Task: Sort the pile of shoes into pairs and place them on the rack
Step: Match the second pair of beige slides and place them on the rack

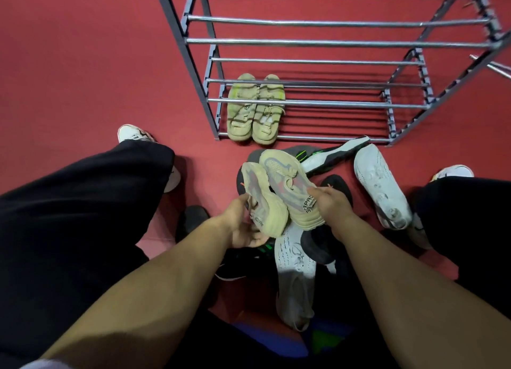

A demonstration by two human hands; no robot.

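We hold a beige sneaker in each hand — left hand (243, 225), right hand (333, 202), both grips closed — rack (331, 41) at twelve o'clock.

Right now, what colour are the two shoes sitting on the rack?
Pale yellowish green shoes, seen best in the head view, on the rack.

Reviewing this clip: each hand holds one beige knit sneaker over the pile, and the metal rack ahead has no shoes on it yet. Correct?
Not quite. The head view shows a pair of pale green strapped sandals already on the bottom tier of the grey metal rack. The rest holds: the left hand and right hand each hold one beige knit sneaker over the pile.
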